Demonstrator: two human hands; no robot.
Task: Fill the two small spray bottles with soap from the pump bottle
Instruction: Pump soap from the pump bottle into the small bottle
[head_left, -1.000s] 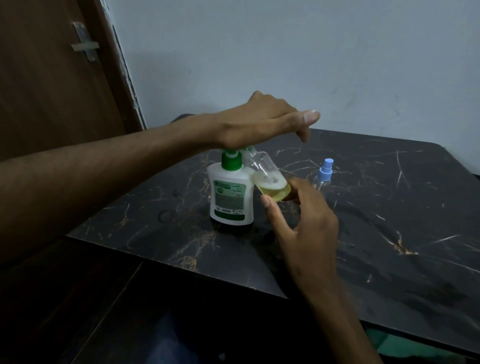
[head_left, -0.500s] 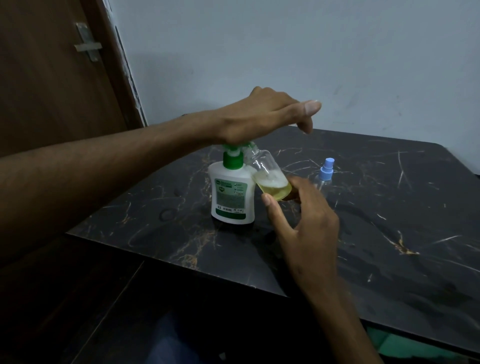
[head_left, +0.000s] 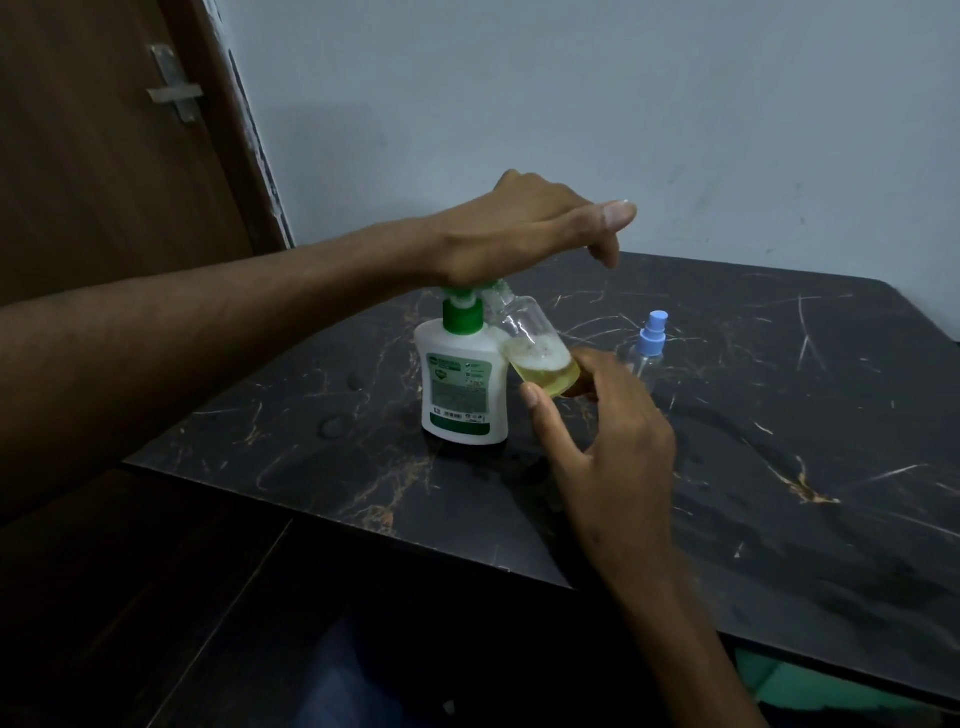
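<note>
Head view: my left hand (head_left: 519, 234) presses flat on the pump bottle (head_left: 462, 384), right hand (head_left: 602, 431) pinching the tilted, part-filled spray bottle (head_left: 535, 353) at its spout; misalignment risks spilling soap.

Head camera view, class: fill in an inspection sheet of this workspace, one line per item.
Surface: dark marble-patterned table, a few droplets left of the pump bottle.
Job's things: white pump bottle upright; open clear bottle tilted at its spout, partly filled with yellow soap; second spray bottle upright, blue cap on.
Clutter: nothing seen.
Hands: left hand on the pump head; right hand holding the clear bottle.
Cables: nothing seen.
Surroundings: pale wall, brown door at left.
</note>
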